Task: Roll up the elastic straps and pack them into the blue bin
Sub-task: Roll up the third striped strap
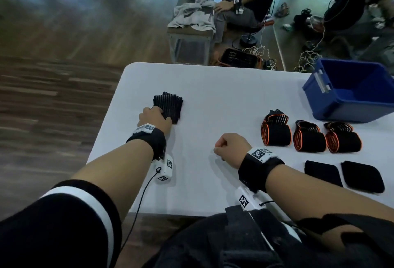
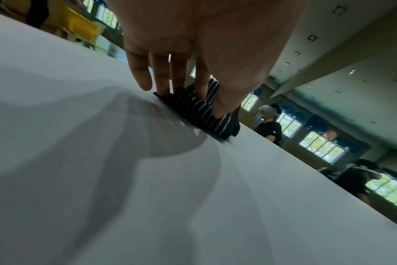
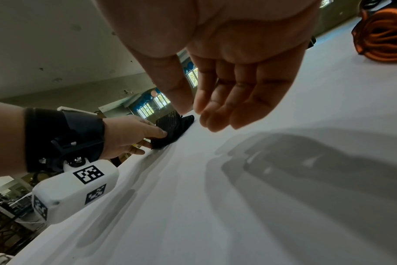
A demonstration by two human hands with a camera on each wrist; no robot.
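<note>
A folded black strap with thin pale stripes [image 1: 168, 105] [image 2: 200, 114] [image 3: 172, 129] lies at the left of the white table [image 1: 213, 84]. My left hand [image 1: 154, 118] [image 2: 193, 44] [image 3: 129, 136] grips its near edge, thumb on top and fingers curled over it. My right hand [image 1: 230, 146] [image 3: 227, 100] hovers over bare table with loosely curled fingers, holding nothing. Three rolled orange-edged straps [image 1: 276, 132] [image 1: 309, 137] [image 1: 343, 138] stand in a row at the right. Two black pieces [image 1: 323, 173] [image 1: 362, 179] lie in front of them. The blue bin [image 1: 341, 110] sits at the far right, its visible inside empty.
The table's left edge runs close to my left hand, with wooden floor beyond. Past the far edge sit a black basket [image 1: 241, 57], loose cables and another person at a small table with grey cloths [image 1: 191, 14].
</note>
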